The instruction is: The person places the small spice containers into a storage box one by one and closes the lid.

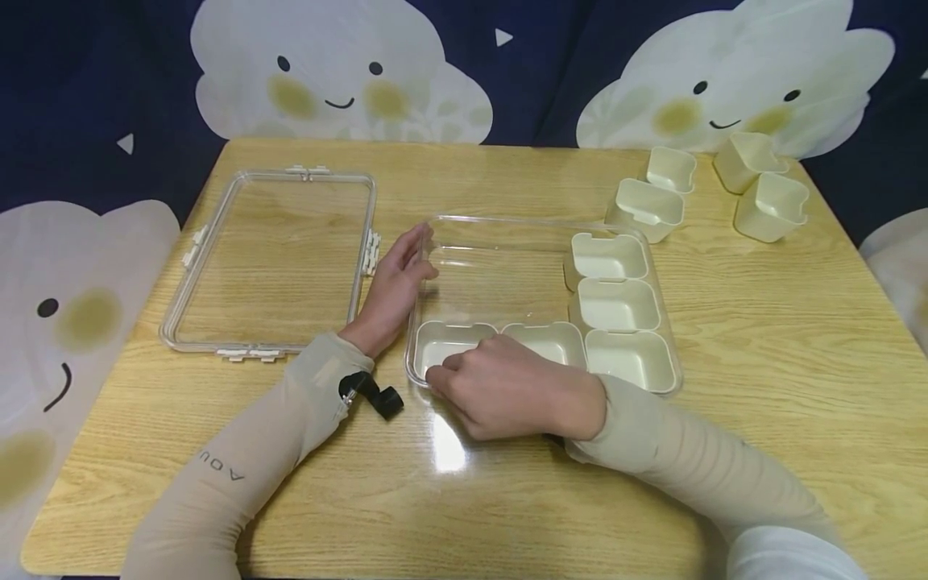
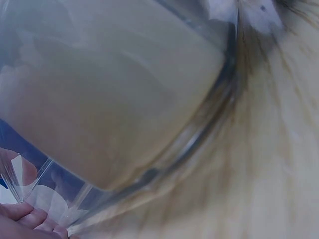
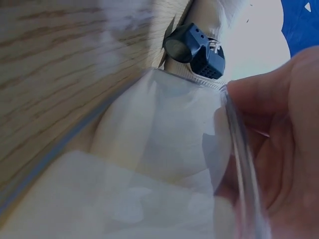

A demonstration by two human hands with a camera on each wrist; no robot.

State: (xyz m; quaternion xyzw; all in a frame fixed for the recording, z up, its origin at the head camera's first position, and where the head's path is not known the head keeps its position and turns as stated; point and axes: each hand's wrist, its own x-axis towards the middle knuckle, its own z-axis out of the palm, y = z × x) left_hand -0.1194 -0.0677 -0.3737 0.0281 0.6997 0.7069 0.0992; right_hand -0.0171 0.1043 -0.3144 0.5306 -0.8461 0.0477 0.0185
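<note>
A clear plastic storage box [image 1: 500, 217] sits mid-table with several cream bins along its near and right sides. My left hand [image 1: 395, 290] grips its left wall near the far corner, thumb over the rim and fingers outside; in the left wrist view, the fingers [image 2: 35, 219] lie by the clear wall. At the near left corner, my right hand [image 1: 507, 387] is curled over the edge of a cream bin [image 1: 435, 350], covering part of it and the neighbouring bin [image 1: 554, 342]. Through the clear wall [image 3: 169, 129], the right wrist view shows the right thumb [image 3: 259, 94] at the rim.
A clear lid [image 1: 268, 346] with white clips lies left of the box. Several loose cream bins stand at the back right, including a wide bin [image 1: 648, 209] close to the box's far corner and a small bin [image 1: 670, 169] behind it. A cloud-patterned cloth [image 1: 536, 72] hangs behind the table.
</note>
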